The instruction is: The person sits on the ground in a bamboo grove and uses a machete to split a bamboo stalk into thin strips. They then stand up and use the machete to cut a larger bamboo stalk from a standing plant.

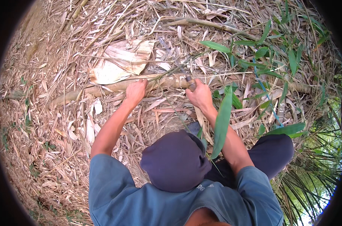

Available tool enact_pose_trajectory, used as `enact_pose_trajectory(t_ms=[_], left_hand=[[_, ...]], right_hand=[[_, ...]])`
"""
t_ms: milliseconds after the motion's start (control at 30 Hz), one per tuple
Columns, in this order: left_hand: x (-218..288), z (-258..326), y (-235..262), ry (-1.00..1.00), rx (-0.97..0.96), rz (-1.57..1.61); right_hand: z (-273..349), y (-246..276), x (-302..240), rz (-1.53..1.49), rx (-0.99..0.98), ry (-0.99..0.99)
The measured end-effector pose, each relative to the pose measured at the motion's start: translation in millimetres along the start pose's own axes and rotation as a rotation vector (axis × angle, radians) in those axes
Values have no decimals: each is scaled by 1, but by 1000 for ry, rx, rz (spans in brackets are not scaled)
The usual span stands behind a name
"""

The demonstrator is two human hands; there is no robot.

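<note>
My left hand is closed round the lower end of a thin green bamboo branch, just above a brown pole on the ground. From there the branch slants up to the right toward long green leaves. In my right hand is the dark handle of a long knife. Its greyish blade points away and to the left, crossing the branch; against the litter its edge and tip are hard to make out. The brown pole lies crosswise under both hands.
A broad pale bamboo sheath lies beyond my left hand. Leafy green shoots and a blue cord are at the right. One large leaf hangs over my right forearm. Dry leaves cover the ground; my bent knee is close below.
</note>
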State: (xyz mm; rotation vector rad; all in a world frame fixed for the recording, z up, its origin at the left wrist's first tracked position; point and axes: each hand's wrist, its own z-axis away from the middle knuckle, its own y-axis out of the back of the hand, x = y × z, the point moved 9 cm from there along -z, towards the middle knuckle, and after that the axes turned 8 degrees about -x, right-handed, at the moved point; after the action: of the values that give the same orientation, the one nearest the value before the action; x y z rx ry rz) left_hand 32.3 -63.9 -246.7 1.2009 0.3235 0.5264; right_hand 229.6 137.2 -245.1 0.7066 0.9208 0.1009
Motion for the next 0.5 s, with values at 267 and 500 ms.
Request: enact_pose_trajectory(t_ms=[267, 500], left_hand=[[8, 12, -1, 5, -99, -29], [-3, 0, -14, -25, -84, -42]], right_hand=[[7, -55, -10, 131, -190, 80], [-6, -43, -63, 81, -211, 201]])
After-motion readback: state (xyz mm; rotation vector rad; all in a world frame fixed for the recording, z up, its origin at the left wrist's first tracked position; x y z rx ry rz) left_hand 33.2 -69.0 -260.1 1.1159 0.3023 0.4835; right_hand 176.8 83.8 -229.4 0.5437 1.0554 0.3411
